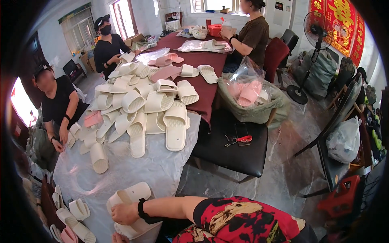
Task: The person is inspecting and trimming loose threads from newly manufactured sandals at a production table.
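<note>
My right hand (123, 213), with a black band on its wrist, reaches in from the lower right and is closed on a stacked pair of white slippers (130, 195) at the near edge of the table. Only a sliver of my left hand (117, 238) shows at the bottom edge, under the same slippers, and its grip is hidden. The table is covered with a clear plastic sheet (154, 166). A big heap of white slippers (139, 103) lies further along it. Some pink slippers (165, 61) rest on the dark red cloth behind.
Three other people work at the table: one at the left (56, 105), one at the back left (107, 44), one at the back right (253, 34). A black bench (227, 156) holds keys (239, 139). Beside it stand a basket of bagged pink slippers (248, 95), a fan (310, 32) and a black chair (336, 133).
</note>
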`<state>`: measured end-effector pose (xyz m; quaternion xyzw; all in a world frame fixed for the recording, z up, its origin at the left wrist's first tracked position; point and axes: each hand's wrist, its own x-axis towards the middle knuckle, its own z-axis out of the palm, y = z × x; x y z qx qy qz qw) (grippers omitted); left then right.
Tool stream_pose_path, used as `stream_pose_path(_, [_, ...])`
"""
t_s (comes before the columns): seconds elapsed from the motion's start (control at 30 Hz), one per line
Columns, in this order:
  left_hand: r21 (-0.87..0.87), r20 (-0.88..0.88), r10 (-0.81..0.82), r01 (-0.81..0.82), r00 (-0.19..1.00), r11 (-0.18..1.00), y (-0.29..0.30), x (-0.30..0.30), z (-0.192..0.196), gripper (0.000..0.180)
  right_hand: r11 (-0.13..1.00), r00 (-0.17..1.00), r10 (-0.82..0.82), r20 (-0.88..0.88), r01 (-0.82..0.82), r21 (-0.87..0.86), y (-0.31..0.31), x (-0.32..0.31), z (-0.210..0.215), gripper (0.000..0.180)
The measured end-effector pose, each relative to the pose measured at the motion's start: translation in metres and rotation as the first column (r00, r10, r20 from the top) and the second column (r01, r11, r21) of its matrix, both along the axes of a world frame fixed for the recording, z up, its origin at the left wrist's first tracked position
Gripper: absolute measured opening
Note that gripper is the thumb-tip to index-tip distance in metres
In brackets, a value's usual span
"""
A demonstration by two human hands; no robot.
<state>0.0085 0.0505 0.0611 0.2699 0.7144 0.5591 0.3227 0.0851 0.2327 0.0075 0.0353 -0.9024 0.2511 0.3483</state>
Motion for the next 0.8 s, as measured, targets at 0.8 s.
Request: stream_pose_path(0.8, [0.252, 0.037, 0.236, -0.237, 0.971, 0.938, -0.073, -0.015, -0.053, 0.02, 0.99, 0.89, -0.023, 0.456, -0.045, 0.137, 0.048, 0.021, 0.017, 0.019])
